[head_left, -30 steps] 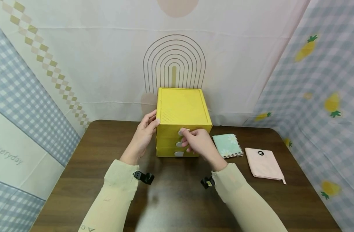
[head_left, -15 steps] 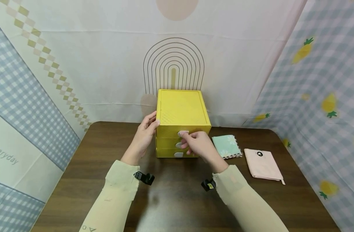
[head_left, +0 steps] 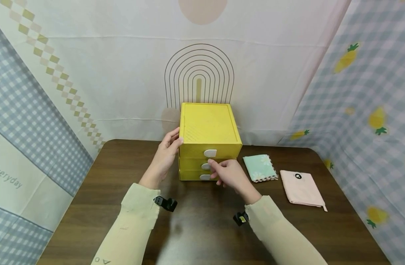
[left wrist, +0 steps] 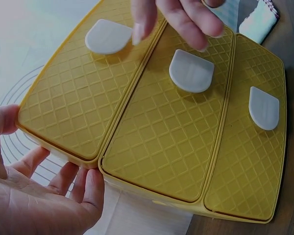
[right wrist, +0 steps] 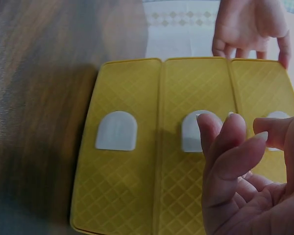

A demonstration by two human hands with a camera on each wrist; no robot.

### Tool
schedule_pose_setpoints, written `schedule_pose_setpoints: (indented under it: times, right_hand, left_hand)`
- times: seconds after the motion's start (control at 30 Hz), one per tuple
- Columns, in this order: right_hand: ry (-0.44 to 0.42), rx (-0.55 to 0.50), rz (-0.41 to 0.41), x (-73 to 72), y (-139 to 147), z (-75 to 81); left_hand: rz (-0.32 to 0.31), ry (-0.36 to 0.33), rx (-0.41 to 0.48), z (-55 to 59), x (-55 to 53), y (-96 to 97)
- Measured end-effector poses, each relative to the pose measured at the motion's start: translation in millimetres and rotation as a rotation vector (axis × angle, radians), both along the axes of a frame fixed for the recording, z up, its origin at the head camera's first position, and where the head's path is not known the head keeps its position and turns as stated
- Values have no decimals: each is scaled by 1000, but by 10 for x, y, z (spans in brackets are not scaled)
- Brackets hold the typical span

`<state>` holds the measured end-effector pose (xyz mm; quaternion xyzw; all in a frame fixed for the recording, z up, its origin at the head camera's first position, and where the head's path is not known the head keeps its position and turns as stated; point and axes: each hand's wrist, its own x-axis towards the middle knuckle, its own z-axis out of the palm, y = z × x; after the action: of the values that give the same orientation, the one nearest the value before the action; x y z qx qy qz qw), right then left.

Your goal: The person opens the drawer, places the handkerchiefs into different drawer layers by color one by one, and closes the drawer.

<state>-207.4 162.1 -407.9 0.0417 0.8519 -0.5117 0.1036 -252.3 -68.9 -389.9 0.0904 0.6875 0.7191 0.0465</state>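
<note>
Brown table (head_left: 196, 228), fabric backdrop (head_left: 123, 73). Yellow drawer box (head_left: 209, 123) near back edge; left hand (head_left: 164, 155), fingers loosely bent, rests against its left side. Right hand (head_left: 231, 175), half-curled, empty, partly hides lower handles (head_left: 204, 177). Green cloth (head_left: 260, 167) right of box, pink cloth (head_left: 302, 188) nearer right edge.

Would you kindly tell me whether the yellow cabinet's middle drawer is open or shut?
Shut: the left wrist view shows the middle drawer seated flush in the yellow cabinet.
</note>
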Motion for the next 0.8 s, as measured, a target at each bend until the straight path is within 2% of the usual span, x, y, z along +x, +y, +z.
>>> schedule_pose_setpoints:
  times: [0.43, 0.6, 0.8]
  right_hand:
    - [-19, -25, -20, -43, -14, -174]
    - [-38, -92, -27, -56, -21, -237]
    - [-86, -224, -56, -69, -45, -311]
  left_hand:
    - [2, -6, 8, 4, -4, 4]
    - [4, -6, 14, 0, 3, 11]
    - [13, 0, 11, 15, 22, 24]
